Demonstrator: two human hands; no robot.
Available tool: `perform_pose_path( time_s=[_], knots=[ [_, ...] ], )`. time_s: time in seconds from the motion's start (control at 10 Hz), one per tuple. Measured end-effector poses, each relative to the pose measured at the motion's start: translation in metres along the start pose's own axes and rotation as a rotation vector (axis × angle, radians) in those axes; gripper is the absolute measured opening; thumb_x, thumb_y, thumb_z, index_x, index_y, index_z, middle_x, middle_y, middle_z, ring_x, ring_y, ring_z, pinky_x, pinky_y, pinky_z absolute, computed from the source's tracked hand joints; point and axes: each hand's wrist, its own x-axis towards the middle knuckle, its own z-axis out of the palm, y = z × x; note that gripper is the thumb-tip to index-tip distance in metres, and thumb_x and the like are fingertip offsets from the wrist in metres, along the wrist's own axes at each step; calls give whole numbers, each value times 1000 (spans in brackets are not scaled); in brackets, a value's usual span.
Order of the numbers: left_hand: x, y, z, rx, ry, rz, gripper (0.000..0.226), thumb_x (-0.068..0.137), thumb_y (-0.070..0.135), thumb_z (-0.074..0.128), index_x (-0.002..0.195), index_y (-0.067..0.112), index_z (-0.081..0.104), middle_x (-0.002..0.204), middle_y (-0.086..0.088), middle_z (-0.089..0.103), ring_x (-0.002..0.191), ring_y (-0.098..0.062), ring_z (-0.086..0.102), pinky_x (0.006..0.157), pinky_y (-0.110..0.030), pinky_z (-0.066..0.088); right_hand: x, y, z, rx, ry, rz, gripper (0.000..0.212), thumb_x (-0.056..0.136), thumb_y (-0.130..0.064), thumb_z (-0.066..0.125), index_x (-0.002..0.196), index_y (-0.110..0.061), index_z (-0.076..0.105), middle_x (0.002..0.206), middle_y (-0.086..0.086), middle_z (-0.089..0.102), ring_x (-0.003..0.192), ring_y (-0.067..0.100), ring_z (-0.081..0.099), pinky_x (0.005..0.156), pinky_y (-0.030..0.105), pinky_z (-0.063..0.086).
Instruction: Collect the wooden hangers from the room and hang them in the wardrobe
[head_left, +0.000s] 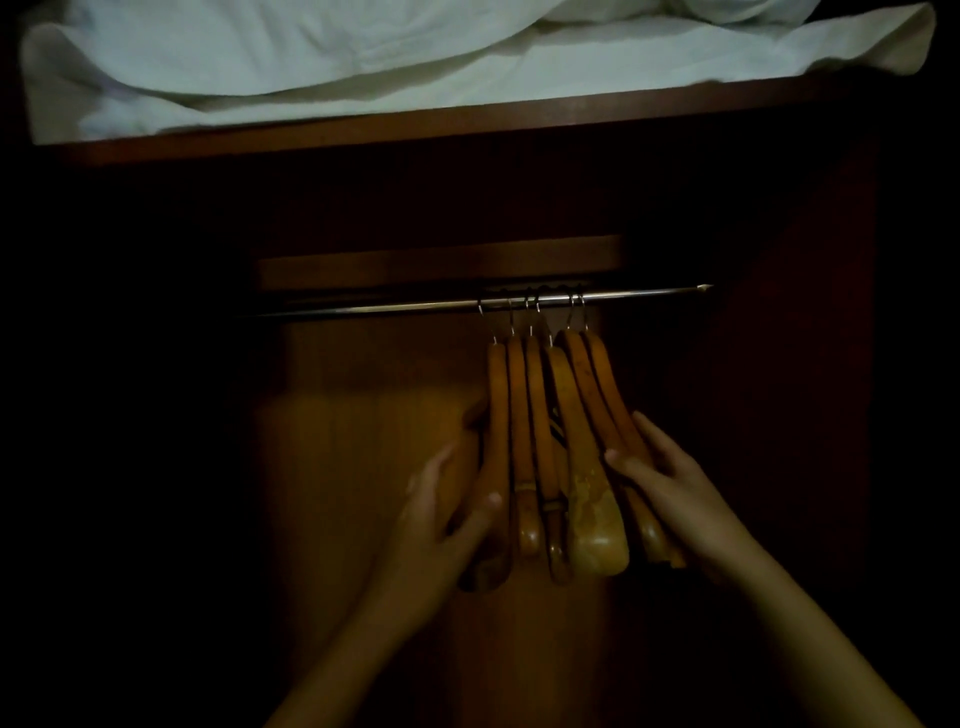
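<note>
Several wooden hangers (540, 447) hang close together by their metal hooks on the steel rail (405, 307) inside the dark wardrobe. My left hand (441, 514) is at the left side of the bunch, its thumb lying against the leftmost hanger and its fingers reaching behind it. My right hand (670, 483) rests with fairly straight fingers on the rightmost hangers, thumb toward the middle ones. The two hands flank the bunch.
Above the rail runs the wardrobe's wooden shelf (467, 124), with crumpled white bedding (363, 57) lying on it. The wardrobe's side wall (810, 312) stands to the right. The rail to the left of the hangers is bare and the interior is very dim.
</note>
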Motion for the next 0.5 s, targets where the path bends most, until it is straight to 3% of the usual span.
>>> perform_pose_path(
  time_s=[0.1,0.2,0.3,0.4,0.5],
  knots=[
    [-18,-5,1,98,-35,-13,50,74,53,61,121,50,42,126,25,47,107,18,50,84,-11,49,-15,4,1,-40,25,-20,65,86,-34,61,141,-46,27,88,-30,59,74,-9,63,56,11,46],
    [-37,-5,-4,211,-38,-7,54,85,43,61,135,38,41,123,30,42,106,24,44,82,-6,45,-36,6,4,-63,67,-40,55,89,-28,59,132,-48,30,78,-35,67,72,-21,60,52,4,45],
    [-54,-1,-10,288,-41,39,53,88,43,58,137,38,37,126,26,37,105,29,38,74,1,37,-56,5,7,-98,142,-54,60,90,-28,59,143,-34,32,86,-34,57,72,-26,53,55,1,41],
    [-72,4,-18,350,-93,41,53,92,37,56,141,33,36,135,17,36,115,9,42,88,-4,33,-81,1,15,-147,185,-28,64,90,-32,58,147,-30,28,101,-32,49,85,-18,47,68,8,34],
    [-97,3,-29,337,-136,12,58,92,36,56,144,34,31,135,20,32,112,14,38,89,-2,31,-107,2,22,-182,239,-10,66,91,-32,56,149,-29,24,125,-14,48,115,7,46,88,23,35]
  ],
)
